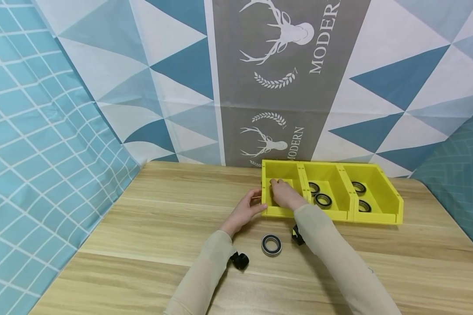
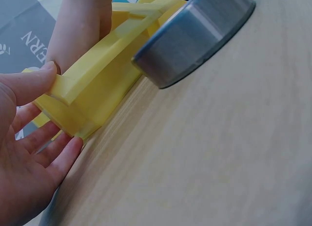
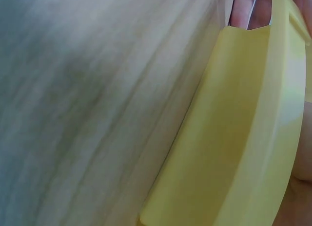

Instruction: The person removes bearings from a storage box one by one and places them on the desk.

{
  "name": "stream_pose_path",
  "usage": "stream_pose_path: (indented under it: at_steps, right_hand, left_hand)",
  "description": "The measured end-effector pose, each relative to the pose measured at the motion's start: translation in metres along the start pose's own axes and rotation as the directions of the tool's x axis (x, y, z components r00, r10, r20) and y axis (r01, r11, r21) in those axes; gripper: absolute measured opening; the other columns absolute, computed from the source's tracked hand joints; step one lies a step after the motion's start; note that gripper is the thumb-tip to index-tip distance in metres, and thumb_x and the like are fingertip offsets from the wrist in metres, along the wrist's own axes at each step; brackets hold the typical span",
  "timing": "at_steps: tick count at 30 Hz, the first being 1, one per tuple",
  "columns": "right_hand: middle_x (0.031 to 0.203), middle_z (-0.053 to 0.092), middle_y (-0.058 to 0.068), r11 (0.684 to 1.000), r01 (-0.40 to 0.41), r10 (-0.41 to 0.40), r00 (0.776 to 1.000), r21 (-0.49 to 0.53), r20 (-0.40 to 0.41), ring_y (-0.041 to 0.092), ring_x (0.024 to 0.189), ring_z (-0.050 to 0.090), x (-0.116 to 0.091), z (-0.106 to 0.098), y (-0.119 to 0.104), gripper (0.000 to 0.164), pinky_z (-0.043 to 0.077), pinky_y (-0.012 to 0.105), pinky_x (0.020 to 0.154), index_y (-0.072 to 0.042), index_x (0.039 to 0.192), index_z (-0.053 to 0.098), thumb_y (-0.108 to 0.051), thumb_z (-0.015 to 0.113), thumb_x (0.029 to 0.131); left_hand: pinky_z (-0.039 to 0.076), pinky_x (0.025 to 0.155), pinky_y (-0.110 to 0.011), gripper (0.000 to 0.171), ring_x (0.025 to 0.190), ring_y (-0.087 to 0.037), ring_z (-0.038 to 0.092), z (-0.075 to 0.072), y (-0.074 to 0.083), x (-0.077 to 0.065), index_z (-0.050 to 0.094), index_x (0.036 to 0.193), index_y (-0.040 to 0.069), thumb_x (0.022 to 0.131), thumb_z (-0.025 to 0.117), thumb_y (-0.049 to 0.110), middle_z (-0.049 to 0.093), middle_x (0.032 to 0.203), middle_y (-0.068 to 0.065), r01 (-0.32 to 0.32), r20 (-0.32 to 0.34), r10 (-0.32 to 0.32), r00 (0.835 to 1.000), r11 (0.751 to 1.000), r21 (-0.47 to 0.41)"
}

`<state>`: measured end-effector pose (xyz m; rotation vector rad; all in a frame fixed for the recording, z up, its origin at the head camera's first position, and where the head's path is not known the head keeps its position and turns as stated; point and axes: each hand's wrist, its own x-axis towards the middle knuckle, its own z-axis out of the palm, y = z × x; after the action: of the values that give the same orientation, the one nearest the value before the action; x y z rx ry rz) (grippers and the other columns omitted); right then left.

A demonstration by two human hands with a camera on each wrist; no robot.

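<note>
Head view: your left hand (image 1: 242, 213) spreads its fingers along the yellow bin (image 1: 378, 218), thumb on its corner; your right hand (image 1: 285, 194) is inside the left compartment (image 1: 281, 167), pinch or not: cannot tell. One bearing (image 1: 271, 253) lies on the table (image 1: 161, 236), nearer you; two sit in each other compartment.
</note>
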<state>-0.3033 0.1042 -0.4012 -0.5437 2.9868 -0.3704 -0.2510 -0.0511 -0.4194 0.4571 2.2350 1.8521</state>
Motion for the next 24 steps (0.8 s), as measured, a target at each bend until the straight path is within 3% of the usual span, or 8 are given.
stream_pose_path:
  at_steps: [9, 15, 24]
  right_hand:
    - [0.115, 0.043, 0.025, 0.994, -0.03, 0.033, 0.999, 0.101, -0.025, 0.035, 0.105, 0.044, -0.0003, -0.0008, 0.0013, 0.034, 0.037, 0.045, 0.088, 0.001, 0.119, 0.038, -0.017, 0.031, 0.091]
    - [0.118, 0.041, 0.026, 0.993, -0.009, 0.019, 0.997, 0.12, -0.078, 0.037, 0.109, 0.04, -0.0021, 0.0008, -0.001, 0.036, 0.034, 0.05, 0.089, -0.004, 0.119, 0.042, -0.026, 0.029, 0.093]
    - [0.106, 0.046, 0.019, 0.988, 0.033, -0.011, 0.99, 0.15, -0.144, 0.033, 0.099, 0.043, -0.0079, 0.0032, -0.0023, 0.034, 0.04, 0.046, 0.082, -0.007, 0.117, 0.046, -0.027, 0.034, 0.092]
  left_hand:
    - [0.035, 0.093, -0.033, 0.051, 0.115, -0.025, 0.037, 0.0002, 0.0002, -0.0006, 0.034, 0.127, 0.009, 0.081, 0.056, 0.01, 0.04, 0.126, -0.011, 0.004, -0.006, -0.004, 1.0, 1.0, -0.002]
    - [0.035, 0.093, -0.034, 0.051, 0.115, -0.026, 0.037, -0.0003, -0.0022, 0.0011, 0.034, 0.127, 0.007, 0.082, 0.056, 0.011, 0.039, 0.127, -0.013, -0.013, -0.005, 0.013, 1.0, 1.0, 0.004]
    - [0.035, 0.093, -0.034, 0.051, 0.116, -0.025, 0.036, -0.0009, -0.0036, 0.0023, 0.034, 0.127, 0.01, 0.082, 0.056, 0.012, 0.038, 0.128, -0.011, 0.007, 0.006, -0.007, 1.0, 1.0, 0.006]
